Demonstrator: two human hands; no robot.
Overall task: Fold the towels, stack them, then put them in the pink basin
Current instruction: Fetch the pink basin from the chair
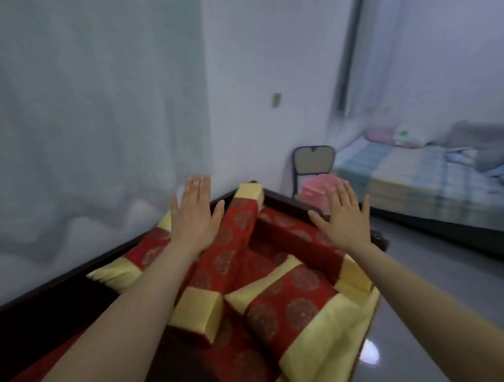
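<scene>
Lay beyond the right hand (345, 214), partly hidden behind its fingers — pink basin (318, 191), on a chair (312, 163), blurred, something pink inside. Reached forward side by side, left hand (193, 216) too — palms down, fingers spread flat, gripping nothing, above red-and-yellow cushions (249, 267).

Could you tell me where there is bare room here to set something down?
The grey floor between the cushioned bench and the bed is bare. The bench is crowded with red-and-yellow cushions.
</scene>
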